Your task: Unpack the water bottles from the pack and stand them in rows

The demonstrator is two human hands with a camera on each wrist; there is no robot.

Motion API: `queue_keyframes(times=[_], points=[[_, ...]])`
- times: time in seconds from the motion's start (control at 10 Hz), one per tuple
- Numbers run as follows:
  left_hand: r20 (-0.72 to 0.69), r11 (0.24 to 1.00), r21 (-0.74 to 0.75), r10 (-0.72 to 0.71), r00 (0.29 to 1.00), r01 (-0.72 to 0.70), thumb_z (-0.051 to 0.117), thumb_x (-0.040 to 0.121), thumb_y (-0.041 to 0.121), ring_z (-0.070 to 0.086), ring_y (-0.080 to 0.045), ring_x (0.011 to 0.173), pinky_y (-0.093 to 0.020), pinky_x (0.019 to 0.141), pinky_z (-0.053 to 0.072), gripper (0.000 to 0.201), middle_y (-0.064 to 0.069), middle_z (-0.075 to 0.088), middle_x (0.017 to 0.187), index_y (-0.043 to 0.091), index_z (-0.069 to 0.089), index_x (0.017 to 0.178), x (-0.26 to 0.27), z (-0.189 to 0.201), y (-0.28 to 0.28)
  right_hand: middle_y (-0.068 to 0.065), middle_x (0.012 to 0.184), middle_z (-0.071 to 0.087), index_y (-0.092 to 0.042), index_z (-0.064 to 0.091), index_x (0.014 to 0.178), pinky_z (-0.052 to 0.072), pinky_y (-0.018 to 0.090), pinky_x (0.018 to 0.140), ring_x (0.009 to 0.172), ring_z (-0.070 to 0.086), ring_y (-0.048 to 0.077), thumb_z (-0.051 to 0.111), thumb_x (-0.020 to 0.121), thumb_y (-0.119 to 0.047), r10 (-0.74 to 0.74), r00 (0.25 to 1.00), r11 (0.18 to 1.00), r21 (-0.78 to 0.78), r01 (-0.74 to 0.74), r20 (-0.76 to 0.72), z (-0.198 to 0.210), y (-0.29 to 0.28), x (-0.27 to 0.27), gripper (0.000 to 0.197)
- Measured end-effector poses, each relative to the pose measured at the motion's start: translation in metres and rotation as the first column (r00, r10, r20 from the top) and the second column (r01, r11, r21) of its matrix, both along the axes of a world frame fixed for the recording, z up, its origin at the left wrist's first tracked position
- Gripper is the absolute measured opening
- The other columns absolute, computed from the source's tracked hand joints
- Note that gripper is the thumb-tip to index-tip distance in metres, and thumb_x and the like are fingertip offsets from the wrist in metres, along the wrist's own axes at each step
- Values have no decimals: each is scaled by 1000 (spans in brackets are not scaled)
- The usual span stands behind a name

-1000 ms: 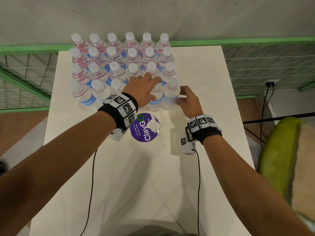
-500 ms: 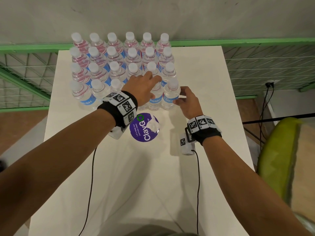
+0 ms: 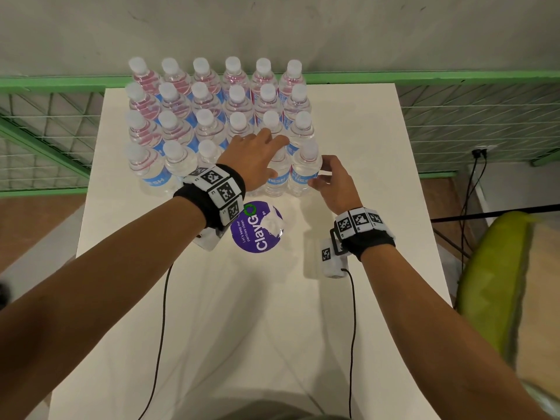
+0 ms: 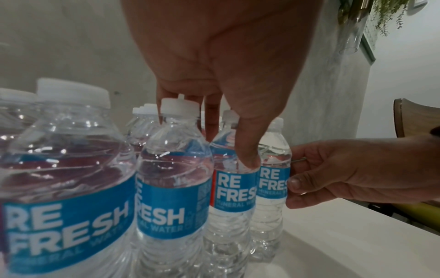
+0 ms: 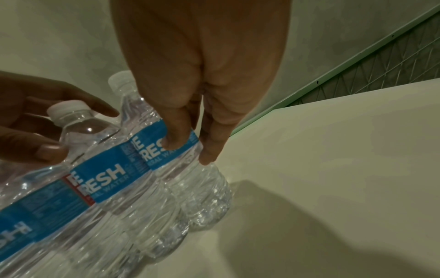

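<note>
Clear water bottles with blue labels and white caps stand in rows (image 3: 212,116) at the far end of the white table (image 3: 242,328). My left hand (image 3: 266,147) lies over the front row. Its thumb (image 4: 247,161) presses the shoulder of the fifth bottle (image 4: 233,197), and its fingers reach past that bottle's cap. My right hand (image 3: 321,174) holds the front row's rightmost bottle (image 3: 304,174) at its label, with the thumb (image 5: 176,143) in front and the fingers on its right side. That bottle (image 5: 190,178) stands upright against its neighbour (image 5: 114,178).
A round purple ClayGo sticker (image 3: 257,228) lies on the table just in front of the bottles. A green mesh railing (image 3: 454,77) runs behind and beside the table. A yellow-green chair (image 3: 500,283) stands to the right. Wrist-camera cables (image 3: 351,328) trail across the table.
The rightmost front bottle has turned under my right hand, so its label now faces me. Both hands have barely shifted.
</note>
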State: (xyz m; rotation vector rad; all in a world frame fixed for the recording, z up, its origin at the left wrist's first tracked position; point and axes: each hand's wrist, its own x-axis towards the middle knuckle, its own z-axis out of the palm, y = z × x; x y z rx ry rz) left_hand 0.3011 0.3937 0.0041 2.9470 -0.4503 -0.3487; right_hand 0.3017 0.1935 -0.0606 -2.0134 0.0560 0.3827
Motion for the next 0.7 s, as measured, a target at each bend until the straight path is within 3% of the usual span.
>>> queue_keyframes(times=[0.2, 0.3, 0.4, 0.5, 0.6, 0.7], points=[[35, 999, -44, 33, 999, -31, 67, 83, 29, 37, -32, 127, -48, 104, 29, 80, -11, 40, 137, 20, 20, 147, -9, -2, 0, 8, 128, 55, -10, 45, 127, 43, 26, 82, 105, 59, 24, 63, 86, -8, 6, 1000, 1000, -21, -5, 15, -1, 0, -1, 45], [197, 993, -117, 44, 979, -21, 65, 83, 21, 27, -35, 136, -50, 111, 21, 71, -14, 39, 139, 14, 29, 144, -33, -1, -5, 8, 129, 55, -11, 45, 129, 47, 28, 85, 106, 60, 26, 63, 86, -9, 7, 1000, 1000, -14, -7, 1, 0, 0, -1, 47], [323, 982, -187, 27, 946, 36, 58, 81, 19, 39, -35, 128, -50, 105, 31, 50, -15, 51, 129, 12, 48, 130, -79, -10, -15, 8, 131, 53, -12, 40, 135, 50, 36, 91, 106, 60, 28, 67, 84, -9, 3, 1000, 1000, 15, -3, -26, -4, -1, -3, 58], [224, 955, -292, 22, 974, 46, 46, 82, 26, 56, -28, 103, -40, 84, 47, 30, -5, 60, 107, 16, 58, 107, -144, -31, -19, 10, 137, 46, -13, 28, 144, 49, 34, 89, 108, 56, 28, 68, 83, -8, -68, 994, 995, 61, 73, -82, -8, -4, -17, 73], [-259, 908, -403, 9, 966, -116, 34, 84, 42, 59, -14, 86, -28, 79, 46, 35, 6, 58, 97, 22, 58, 101, -209, -38, -10, 7, 133, 46, -13, 33, 142, 44, 22, 82, 103, 53, 20, 67, 84, -7, -114, 985, 989, 78, 125, -126, -5, -7, -41, 67], [-577, 946, -276, -19, 817, -172, 39, 88, 42, 44, 5, 69, -17, 77, 39, 23, 16, 50, 90, 27, 54, 97, -276, -47, 18, 4, 131, 52, -13, 46, 132, 43, 17, 78, 92, 60, 16, 66, 85, -8, -77, 983, 996, 30, 83, -165, -2, -20, -88, 51]])
